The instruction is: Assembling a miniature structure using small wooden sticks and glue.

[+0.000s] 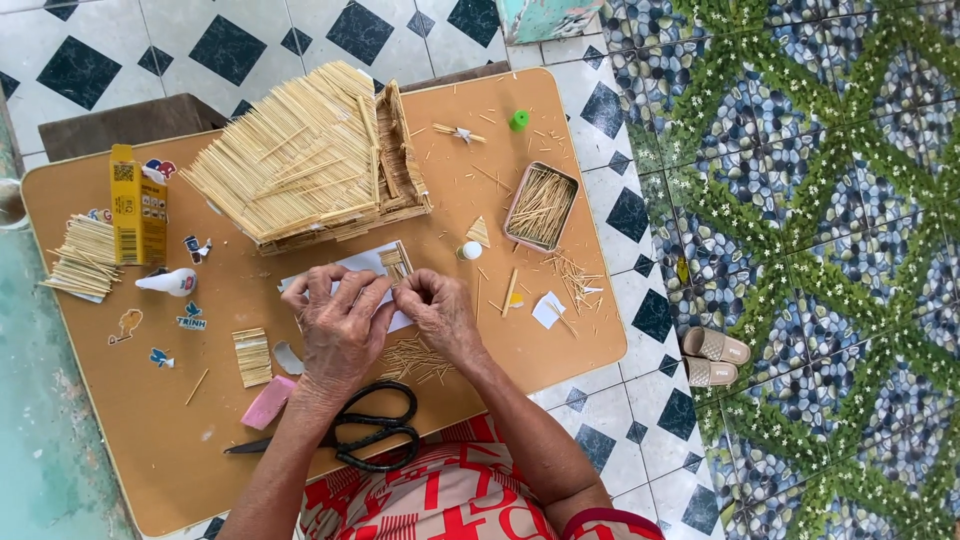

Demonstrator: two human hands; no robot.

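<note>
Both hands rest over a white paper sheet on a low brown table. My left hand presses on the paper with its fingers curled. My right hand pinches a small panel of glued toothpicks at the paper's far edge. Loose toothpicks lie under my right wrist. A toothpick house model stands just beyond the hands.
Black scissors lie near my body. A pink eraser, a small toothpick mat, a white glue bottle, a yellow box and a toothpick bundle sit at left. A tin of toothpicks is right. Sandals lie on the floor.
</note>
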